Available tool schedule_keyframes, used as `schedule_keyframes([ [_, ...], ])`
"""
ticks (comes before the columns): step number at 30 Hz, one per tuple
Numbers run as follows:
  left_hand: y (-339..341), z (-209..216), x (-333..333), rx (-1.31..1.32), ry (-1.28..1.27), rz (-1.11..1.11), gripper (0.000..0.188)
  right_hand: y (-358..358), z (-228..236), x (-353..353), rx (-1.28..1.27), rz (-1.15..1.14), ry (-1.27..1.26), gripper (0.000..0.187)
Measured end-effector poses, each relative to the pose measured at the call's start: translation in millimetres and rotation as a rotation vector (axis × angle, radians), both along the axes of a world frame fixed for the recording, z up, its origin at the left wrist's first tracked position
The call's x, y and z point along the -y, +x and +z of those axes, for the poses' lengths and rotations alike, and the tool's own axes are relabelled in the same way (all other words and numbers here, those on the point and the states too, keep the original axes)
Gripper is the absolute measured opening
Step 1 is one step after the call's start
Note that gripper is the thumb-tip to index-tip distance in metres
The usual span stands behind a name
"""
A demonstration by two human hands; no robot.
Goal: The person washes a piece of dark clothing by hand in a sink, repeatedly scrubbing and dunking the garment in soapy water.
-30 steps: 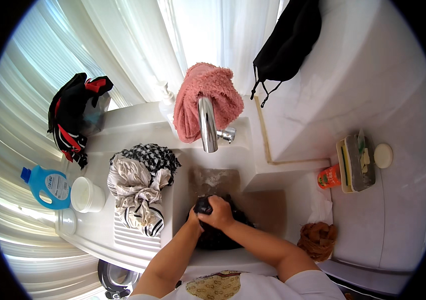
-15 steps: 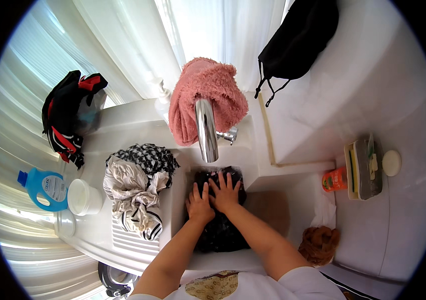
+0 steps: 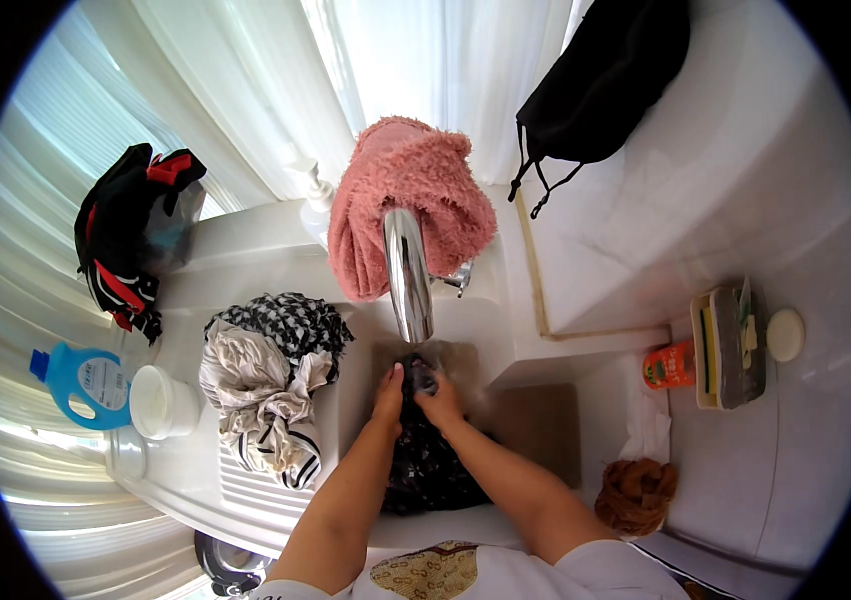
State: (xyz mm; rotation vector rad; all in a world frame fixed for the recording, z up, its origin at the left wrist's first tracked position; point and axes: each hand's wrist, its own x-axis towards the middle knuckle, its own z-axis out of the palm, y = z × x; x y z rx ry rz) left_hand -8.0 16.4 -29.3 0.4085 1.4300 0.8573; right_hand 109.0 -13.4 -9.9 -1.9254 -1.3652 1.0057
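Observation:
In the sink basin [image 3: 531,365] lies a wet black garment [image 3: 431,470] with small pale specks. My left hand [image 3: 388,398] is closed at the left side of its bunched upper end. My right hand [image 3: 440,402] grips the same bunched part from the right, fingers curled round it. Both hands are just below the mouth of the chrome faucet [image 3: 408,280]; some of their fingers are hidden by the cloth. Part of the garment trails toward me in the basin.
A pink fluffy towel [image 3: 416,190] drapes the faucet's base. Left on the ribbed washboard are a white garment [image 3: 261,400] and a black-and-white cloth [image 3: 291,325]. Beyond them stand a white tub [image 3: 163,403] and blue detergent bottle [image 3: 86,385]. A brown cloth [image 3: 636,495] lies right.
My hands have gone from lying flat and spread on the black garment to gripping its far end, bunched up under the faucet. The basin's far part now shows.

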Motion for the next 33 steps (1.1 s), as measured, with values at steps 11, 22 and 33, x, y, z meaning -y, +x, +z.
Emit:
schedule_keyframes([
  [11,13.7,59.9,30.8,0.527,-0.204,0.164,0.027,-6.9,13.8,-10.2,0.022,-0.311,0.529,0.018],
  [22,5.2,90.7,30.6,0.330,-0.195,0.155,0.034,17.0,66.4,-39.3,0.169,0.311,0.752,0.024],
  [33,10.1,46.9,34.1,-1.484,0.406,-1.001,0.068,27.1,18.4,9.7,0.660,0.770,0.192,0.077],
])
